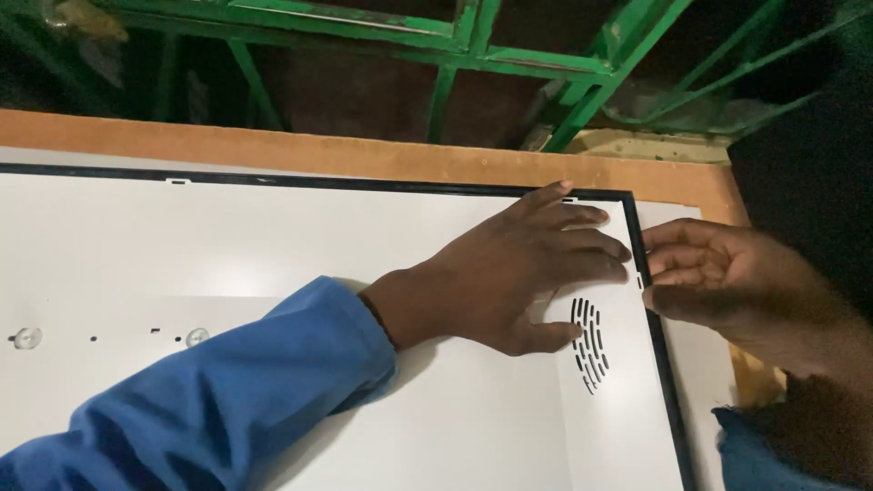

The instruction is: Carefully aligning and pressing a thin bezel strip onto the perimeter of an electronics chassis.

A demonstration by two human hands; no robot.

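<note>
A large white flat panel (pixel 273 236) with a thin black frame lies flat on a wooden bench. My left hand (pixel 514 273), in a blue sleeve, rests palm down on the panel near its far right corner, fingers spread toward the black edge. A patch of oval vent slots (pixel 589 344) sits just below my thumb. My right hand (pixel 727 282) is at the panel's right edge, fingers curled against the black frame (pixel 647 300) from outside. Whether it grips the frame or only touches it is unclear.
The wooden bench edge (pixel 364 155) runs along the far side of the panel. Beyond it stands a green metal frame (pixel 473 55) in a dark space. Two round screw bosses (pixel 27 337) sit at the panel's left.
</note>
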